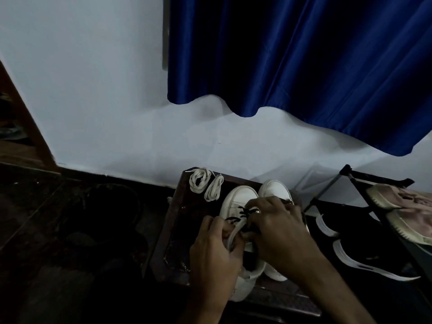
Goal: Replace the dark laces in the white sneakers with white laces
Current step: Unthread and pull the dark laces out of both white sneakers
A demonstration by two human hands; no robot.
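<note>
White sneakers (238,195) sit side by side on the dark stool (177,220); left hand (215,249) grips one's side; right hand (278,232) pinches its dark lace (243,213); white laces (205,184) lie coiled just past the toes.

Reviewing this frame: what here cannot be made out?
Head view:
Far sneaker: laces hidden under the right hand.
Near sneaker: lower eyelets covered by the left hand gripping it.
Whether the right hand pinches the dark lace: hidden by its own back.
Rack shoes: cut off by the right edge.
Floor, left: too dark.
</note>
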